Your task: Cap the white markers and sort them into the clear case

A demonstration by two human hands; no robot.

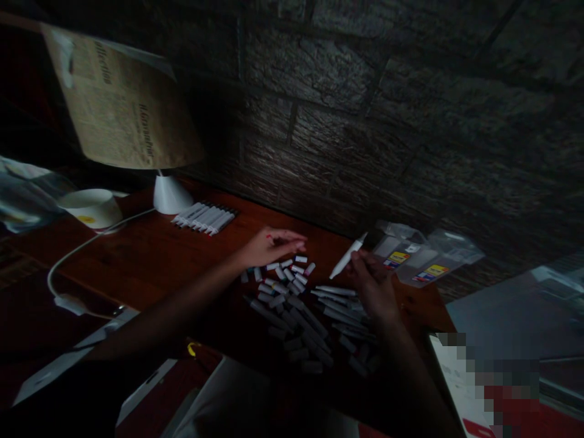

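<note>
My right hand (371, 283) pinches a white marker (347, 257) without a cap, tilted up over the table. Beside and under that hand lie several uncapped white markers (337, 304). My left hand (276, 244) hovers over a heap of loose caps (285, 274), fingers stretched out and nothing visible in them. Nearer to me, more markers (308, 322) and caps are scattered in shadow. At the back left, several capped markers (205, 218) form a neat row.
Two clear plastic cases (406, 258) with yellow labels stand at the back right by the stone wall (319, 128). On the left are a lamp (171, 191) with a printed shade, a white bowl (93, 210) and a white cable (68, 258) across the wooden table (150, 261).
</note>
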